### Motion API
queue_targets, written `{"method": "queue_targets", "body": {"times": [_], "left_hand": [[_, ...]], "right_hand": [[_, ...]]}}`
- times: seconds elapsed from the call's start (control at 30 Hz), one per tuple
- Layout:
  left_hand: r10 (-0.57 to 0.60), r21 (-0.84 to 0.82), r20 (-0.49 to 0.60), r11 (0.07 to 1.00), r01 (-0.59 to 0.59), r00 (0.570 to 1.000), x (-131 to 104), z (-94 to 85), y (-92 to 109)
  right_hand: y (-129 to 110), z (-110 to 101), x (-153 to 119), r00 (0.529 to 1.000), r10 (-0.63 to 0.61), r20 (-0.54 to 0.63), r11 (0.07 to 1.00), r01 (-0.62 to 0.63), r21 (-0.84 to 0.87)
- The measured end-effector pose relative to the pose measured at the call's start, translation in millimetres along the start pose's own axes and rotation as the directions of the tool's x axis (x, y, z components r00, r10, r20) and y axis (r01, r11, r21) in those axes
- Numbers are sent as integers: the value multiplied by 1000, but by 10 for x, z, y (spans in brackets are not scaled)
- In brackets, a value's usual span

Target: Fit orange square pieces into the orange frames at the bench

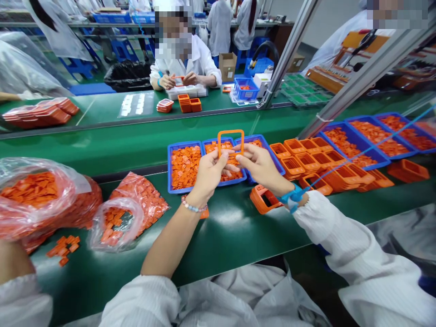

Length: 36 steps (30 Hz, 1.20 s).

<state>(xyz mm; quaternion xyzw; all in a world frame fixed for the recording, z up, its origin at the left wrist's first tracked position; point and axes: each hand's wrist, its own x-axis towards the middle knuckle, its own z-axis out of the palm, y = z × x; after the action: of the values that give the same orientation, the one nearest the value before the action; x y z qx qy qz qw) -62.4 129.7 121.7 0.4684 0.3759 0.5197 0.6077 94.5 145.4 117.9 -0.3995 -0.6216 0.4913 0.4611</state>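
Observation:
An orange rectangular plastic frame (230, 132) is held upright between my two hands, above blue trays of small orange pieces. My left hand (210, 173) pinches its lower left side, and my right hand (260, 164) grips the lower right corner. Fingers cover part of the frame's bottom edge; whether a small piece is also between them I cannot tell. Behind and below the hands is the left blue tray (185, 169), full of flat orange pieces. A stack of orange frames (264, 200) lies under my right wrist, and an orange part (204, 213) shows beside my left wrist.
Open plastic bags of orange pieces (145, 204) lie on the left, with loose pieces (64, 249) near them. Several stacks of orange frames (306, 156) and more blue trays (350, 143) line the right. A metal post (289, 50) slants up. Across the belt, a co-worker (187, 68) holds an orange frame.

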Motion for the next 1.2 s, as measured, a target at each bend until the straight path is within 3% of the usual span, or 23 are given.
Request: {"method": "queue_targets", "body": {"times": [0.07,0.13,0.2,0.23,0.33,0.43,0.5,0.57,0.93,1.0,1.07,1.13,1.2], "left_hand": [[58,37,-41,998,-57,997,29,-67,16],[194,177,-168,971,-164,966,82,-170,6],[342,435,-223,873,-221,913,152,-286,-45],[376,582,-184,786,-208,908,187,-333,-87],[251,908,-25,410,-83,968,268,-367,-270],[73,995,-4,96,-3,997,302,-256,-473],[22,1000,-5,-18,5,1000,311,-174,-571],[6,998,-5,-67,5,1000,321,-129,-624],[44,1000,13,-10,-12,999,311,-169,-638],[108,996,53,69,-60,993,283,-166,-577],[224,969,83,210,-131,971,230,-139,-492],[355,903,102,359,-236,929,150,-83,-413],[473,809,153,445,-385,868,59,-13,-371]], "right_hand": [[-47,-31,-13,999,4,-52,998,-1,63],[-83,-105,-44,991,18,-136,991,1,135],[-95,-194,-103,977,44,-211,983,-5,183],[-91,-235,-142,971,62,-232,981,-16,194],[-64,-316,-289,963,122,-240,976,-73,204],[-43,-349,-440,960,160,-231,973,-113,202],[-40,-365,-524,959,162,-234,975,-118,189],[-36,-387,-590,960,162,-228,977,-122,177],[75,-411,-680,942,267,-202,945,-215,246],[102,-396,-646,926,291,-240,933,-220,284],[129,-381,-604,908,315,-276,924,-226,310],[148,-361,-566,897,343,-281,913,-247,325],[147,-333,-541,890,368,-267,902,-272,335]]}}
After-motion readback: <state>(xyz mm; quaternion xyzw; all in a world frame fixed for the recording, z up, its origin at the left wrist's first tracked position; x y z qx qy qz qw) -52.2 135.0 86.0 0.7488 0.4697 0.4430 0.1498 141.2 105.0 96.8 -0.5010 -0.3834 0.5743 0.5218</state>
